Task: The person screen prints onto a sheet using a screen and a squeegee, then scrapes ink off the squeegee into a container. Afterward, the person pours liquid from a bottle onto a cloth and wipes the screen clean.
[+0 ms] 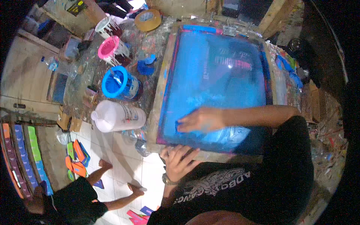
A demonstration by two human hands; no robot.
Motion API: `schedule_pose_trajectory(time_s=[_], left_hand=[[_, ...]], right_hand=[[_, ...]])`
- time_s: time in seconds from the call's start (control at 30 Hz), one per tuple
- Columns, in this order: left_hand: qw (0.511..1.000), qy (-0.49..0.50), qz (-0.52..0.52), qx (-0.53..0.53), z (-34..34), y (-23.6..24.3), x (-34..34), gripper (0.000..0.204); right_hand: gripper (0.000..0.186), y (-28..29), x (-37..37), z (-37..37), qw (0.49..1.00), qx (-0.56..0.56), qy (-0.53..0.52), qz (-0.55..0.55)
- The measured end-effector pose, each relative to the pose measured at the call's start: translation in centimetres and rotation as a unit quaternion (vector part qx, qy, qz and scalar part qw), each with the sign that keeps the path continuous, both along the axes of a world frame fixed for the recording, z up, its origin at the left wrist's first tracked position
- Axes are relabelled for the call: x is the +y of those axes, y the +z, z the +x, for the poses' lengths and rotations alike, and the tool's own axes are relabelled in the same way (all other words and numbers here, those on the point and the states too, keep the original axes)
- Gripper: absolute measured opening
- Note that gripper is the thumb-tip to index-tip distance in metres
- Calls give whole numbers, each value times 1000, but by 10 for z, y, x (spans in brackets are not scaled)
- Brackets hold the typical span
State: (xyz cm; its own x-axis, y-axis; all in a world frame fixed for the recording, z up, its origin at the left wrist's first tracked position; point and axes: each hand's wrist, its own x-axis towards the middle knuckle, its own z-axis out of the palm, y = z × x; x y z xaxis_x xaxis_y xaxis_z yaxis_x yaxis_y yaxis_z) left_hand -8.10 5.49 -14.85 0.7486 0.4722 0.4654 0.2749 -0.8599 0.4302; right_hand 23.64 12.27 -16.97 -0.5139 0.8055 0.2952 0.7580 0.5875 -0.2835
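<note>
A silk-screen frame (159,112) lies on the worktable, its mesh (187,84) smeared with blue ink and showing pale and pink lettering. My right hand (202,119) presses down on the mesh near its lower left, fingers closed on a small blue rag (179,126), mostly hidden under the fingertips. At the near edge of the frame rests my left hand (179,159), its fingers spread over the wood and holding nothing. A watch is on that wrist.
Left of the frame stand a blue ink tub (114,83), a pink ink tub (109,46), a white-rimmed tub (106,24) and a white plastic bottle (119,116). Tape (147,20) and a blue scrap (146,65) lie nearby. Another person (71,198) sits on the floor among coloured pieces.
</note>
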Motion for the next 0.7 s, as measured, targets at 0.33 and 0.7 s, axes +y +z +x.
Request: schedule_pose_trajectory(time_s=[0.33, 0.7], left_hand=[[1000, 1, 6, -9, 1, 2, 0, 46], [999, 7, 28, -24, 2, 3, -6, 47]], right_hand=[[35, 20, -12, -69, 996, -35, 14, -79], [19, 3, -3, -26, 997, 16, -65, -26]])
